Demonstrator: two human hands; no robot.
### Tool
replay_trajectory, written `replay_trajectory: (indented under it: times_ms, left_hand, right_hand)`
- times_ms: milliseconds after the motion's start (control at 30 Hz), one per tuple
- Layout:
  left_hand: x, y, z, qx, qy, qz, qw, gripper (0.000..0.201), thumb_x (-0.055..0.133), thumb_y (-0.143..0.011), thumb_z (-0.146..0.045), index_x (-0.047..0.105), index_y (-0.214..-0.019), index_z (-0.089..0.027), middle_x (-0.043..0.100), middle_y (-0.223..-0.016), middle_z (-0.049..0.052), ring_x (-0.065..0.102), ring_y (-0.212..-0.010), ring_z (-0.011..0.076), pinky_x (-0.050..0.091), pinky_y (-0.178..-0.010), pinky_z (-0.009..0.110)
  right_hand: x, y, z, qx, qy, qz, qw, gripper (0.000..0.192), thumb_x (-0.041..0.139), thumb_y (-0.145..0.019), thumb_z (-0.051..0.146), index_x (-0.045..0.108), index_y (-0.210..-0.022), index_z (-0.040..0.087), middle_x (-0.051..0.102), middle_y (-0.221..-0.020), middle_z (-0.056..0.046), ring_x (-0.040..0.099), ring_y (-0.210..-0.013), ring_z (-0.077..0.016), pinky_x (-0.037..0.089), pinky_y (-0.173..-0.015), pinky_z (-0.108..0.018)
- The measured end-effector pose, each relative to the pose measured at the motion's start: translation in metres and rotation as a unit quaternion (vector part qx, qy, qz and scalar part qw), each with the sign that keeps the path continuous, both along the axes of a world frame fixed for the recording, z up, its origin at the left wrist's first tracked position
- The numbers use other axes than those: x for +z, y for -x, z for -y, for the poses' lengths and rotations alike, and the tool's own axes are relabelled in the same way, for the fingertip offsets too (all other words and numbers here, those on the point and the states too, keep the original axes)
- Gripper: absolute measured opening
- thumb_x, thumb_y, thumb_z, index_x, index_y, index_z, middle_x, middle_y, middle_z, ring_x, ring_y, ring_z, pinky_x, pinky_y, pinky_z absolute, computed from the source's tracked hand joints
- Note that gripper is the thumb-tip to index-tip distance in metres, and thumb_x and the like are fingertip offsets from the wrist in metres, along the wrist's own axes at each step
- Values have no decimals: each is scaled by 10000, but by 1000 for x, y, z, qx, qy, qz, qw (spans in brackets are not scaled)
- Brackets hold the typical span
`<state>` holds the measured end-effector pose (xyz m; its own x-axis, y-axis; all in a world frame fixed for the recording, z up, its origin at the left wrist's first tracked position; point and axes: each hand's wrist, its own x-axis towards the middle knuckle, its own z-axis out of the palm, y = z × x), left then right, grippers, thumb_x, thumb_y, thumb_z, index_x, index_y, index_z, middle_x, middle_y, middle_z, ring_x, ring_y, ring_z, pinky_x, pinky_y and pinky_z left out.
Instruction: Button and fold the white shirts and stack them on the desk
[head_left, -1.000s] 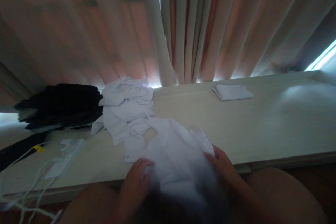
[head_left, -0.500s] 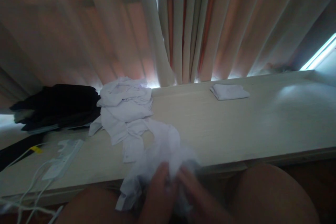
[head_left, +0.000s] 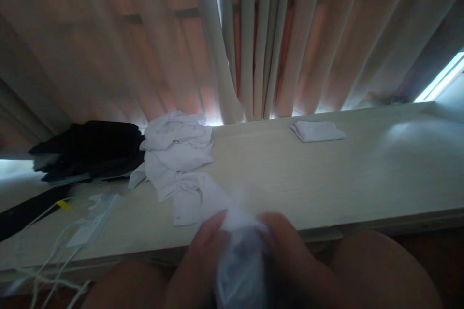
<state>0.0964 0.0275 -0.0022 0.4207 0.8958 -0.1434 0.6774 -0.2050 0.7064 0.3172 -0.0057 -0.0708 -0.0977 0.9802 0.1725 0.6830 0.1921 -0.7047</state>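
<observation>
A white shirt [head_left: 242, 265], blurred by motion, hangs between my hands at the front edge of the table. My left hand [head_left: 208, 244] pinches its upper left edge, and my right hand [head_left: 284, 236] grips the upper right edge. Fabric stretches from my hands back to a crumpled heap of white clothes [head_left: 177, 147]; where one piece ends and the other begins, I cannot tell. A cuff-like end [head_left: 186, 210] lies flat on the table in front of the heap.
Dark folded clothes [head_left: 94, 149] are stacked at the left on the pale table [head_left: 362, 178]. A folded white cloth [head_left: 318, 131] lies at the back right. A power strip [head_left: 94, 219] with white cables [head_left: 54, 256] sits front left. Curtains [head_left: 268, 38] hang behind.
My hands have moved apart, spreading the top edge of the white shirt between them. The bunched fabric now hangs down below them. The view has shifted slightly.
</observation>
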Motion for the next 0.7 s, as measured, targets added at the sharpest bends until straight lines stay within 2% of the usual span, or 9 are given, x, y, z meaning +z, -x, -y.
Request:
replay_trajectory:
  times_ms: [67, 167, 233, 300, 400, 467, 533, 600, 700]
  left_hand:
    - [17, 1, -10, 13, -17, -10, 1000, 388, 525, -826, -454, 654, -1135, -258, 732, -988, 63, 649, -951, 298, 507, -760, 355]
    - [39, 5, -31, -69, -45, -34, 996, 239, 571, -824, -387, 654, -994, -242, 702, -929, 37, 629, -828, 234, 475, -750, 316]
    - [49, 8, -47, -131, -73, -31, 988, 181, 533, -841, -285, 668, -953, -243, 684, -948, 40, 616, -827, 213, 459, -774, 305]
    - [54, 11, -64, -160, -109, -43, 980, 199, 497, -832, -209, 685, -889, -238, 662, -953, 55, 603, -848, 211, 446, -779, 302]
    - [53, 12, -85, -125, -177, -94, 972, 197, 488, -812, -172, 679, -820, -219, 633, -915, 66, 586, -837, 214, 423, -757, 308]
    - [47, 11, -93, -98, -193, -112, 970, 186, 494, -825, -201, 679, -811, -210, 643, -883, 58, 586, -807, 213, 407, -734, 308]
    - [37, 9, -97, -91, -161, -97, 978, 215, 507, -854, -290, 678, -760, -199, 657, -799, 40, 590, -746, 207, 392, -686, 297]
    - [24, 7, -96, -74, -103, -51, 991, 332, 510, -873, -413, 668, -691, -184, 648, -695, 21, 581, -673, 197, 380, -630, 285]
    - [6, 9, -91, -28, -12, 31, 999, 468, 490, -877, -543, 690, -690, -164, 662, -664, 27, 582, -648, 199, 404, -605, 281]
  right_hand:
    - [21, -16, -5, -20, -4, -10, 1000, 269, 438, -915, 278, 667, -804, 193, 705, -831, -65, 631, -817, -199, 472, -777, -302]
    - [73, -44, -6, -25, 14, -2, 1000, 236, 439, -904, 270, 622, -770, 203, 650, -718, -15, 595, -700, -165, 428, -644, -259]
    - [112, -59, -5, -16, 9, 34, 999, 214, 458, -876, 250, 623, -744, 213, 639, -693, -2, 587, -671, -162, 411, -616, -260]
    - [148, -68, -5, -10, -14, 59, 998, 213, 473, -859, 255, 636, -726, 221, 648, -692, -5, 594, -671, -169, 414, -610, -267]
    - [189, -69, -5, -12, -43, 87, 995, 262, 501, -873, 337, 655, -697, 218, 651, -671, -12, 597, -646, -169, 413, -579, -270]
    - [206, -67, -8, -20, -58, 121, 991, 314, 517, -879, 402, 659, -677, 208, 635, -636, -5, 583, -613, -155, 390, -553, -265]
    - [215, -66, -12, -39, -80, 166, 982, 349, 525, -882, 438, 655, -660, 201, 615, -609, 4, 563, -595, -140, 360, -550, -263]
    - [217, -68, -17, -68, -106, 216, 968, 369, 528, -889, 458, 652, -656, 200, 605, -604, 7, 551, -595, -132, 341, -569, -268]
    - [207, -84, -24, -94, -126, 293, 943, 403, 554, -884, 536, 662, -687, 201, 605, -616, -2, 552, -600, -135, 333, -591, -277]
